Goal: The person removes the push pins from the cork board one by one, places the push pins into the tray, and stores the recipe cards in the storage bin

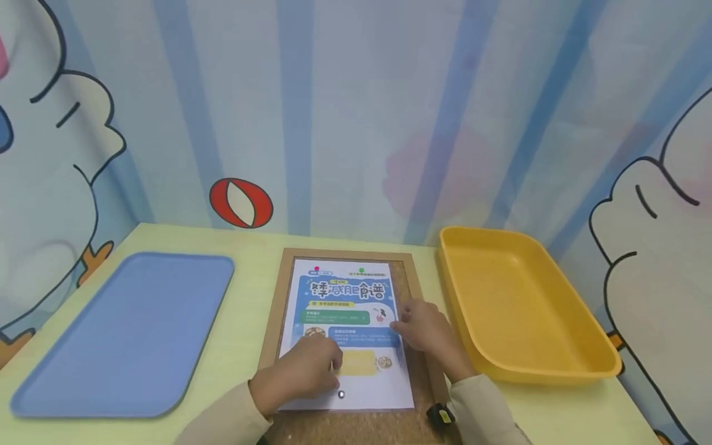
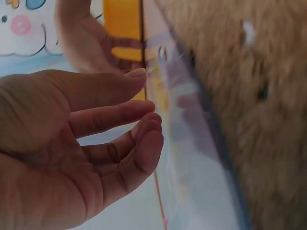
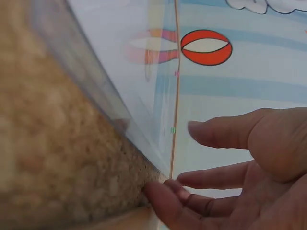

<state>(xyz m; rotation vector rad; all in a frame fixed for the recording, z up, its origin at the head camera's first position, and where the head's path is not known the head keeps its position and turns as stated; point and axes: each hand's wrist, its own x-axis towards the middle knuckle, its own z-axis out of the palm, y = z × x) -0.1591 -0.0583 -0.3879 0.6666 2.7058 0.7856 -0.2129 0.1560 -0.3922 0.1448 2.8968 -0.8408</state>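
A printed sheet (image 1: 356, 306) with a blue heading, under a glossy clear layer, lies on a wood-framed cork board (image 1: 311, 426). A pink pin (image 1: 317, 269) and a green pin (image 1: 361, 270) stand at its top edge, and a small silver pin (image 1: 342, 394) near its bottom. Over the sheet's lower left is my left hand (image 1: 308, 368), fingers loosely bent, with nothing between thumb and fingers in the left wrist view. At the sheet's right edge, my right hand (image 1: 428, 330) has its thumb apart from its relaxed fingers (image 3: 216, 179), fingertips low beside the cork.
To the left lies a flat blue tray (image 1: 139, 334). A deep yellow tray (image 1: 528, 371) stands close by the right forearm. Behind the pale yellow table (image 1: 245, 296) hangs a striped cartoon cloth (image 1: 356, 123). A black wrist device (image 1: 440, 415) sits at the right cuff.
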